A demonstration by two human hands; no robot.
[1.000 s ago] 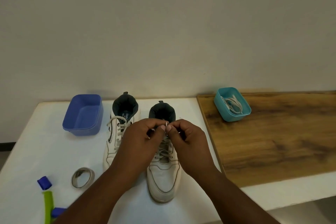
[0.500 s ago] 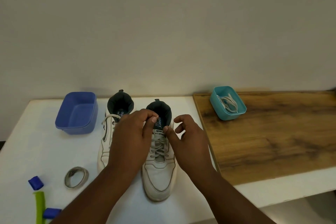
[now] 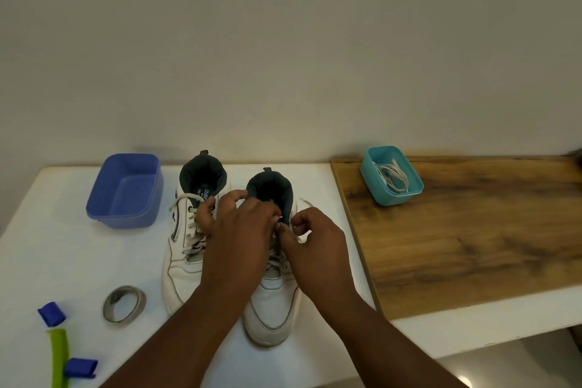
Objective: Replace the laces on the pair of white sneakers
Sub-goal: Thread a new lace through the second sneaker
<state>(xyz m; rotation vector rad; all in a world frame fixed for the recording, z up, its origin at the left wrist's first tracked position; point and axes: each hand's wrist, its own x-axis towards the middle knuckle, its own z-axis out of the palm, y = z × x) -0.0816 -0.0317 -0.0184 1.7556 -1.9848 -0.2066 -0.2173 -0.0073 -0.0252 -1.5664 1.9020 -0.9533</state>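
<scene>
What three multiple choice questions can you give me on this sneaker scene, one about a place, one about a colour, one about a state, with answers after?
1. Where does the teal tub stand?
A. on the wooden board
B. between the sneakers
C. beside the tape roll

2. What colour is the larger tub left of the sneakers?
A. red
B. blue
C. yellow

3. What are the hands doing at the right-hand sneaker?
A. resting flat on the table
B. lifting it up
C. pinching its lace near the top

Answers:
1 A, the teal tub sits on the board's far corner, with spare laces inside.
2 B, its walls and floor are blue.
3 C, the fingers of the left hand and right hand meet at the lace by the tongue, and the sneaker stands on the white table.
</scene>
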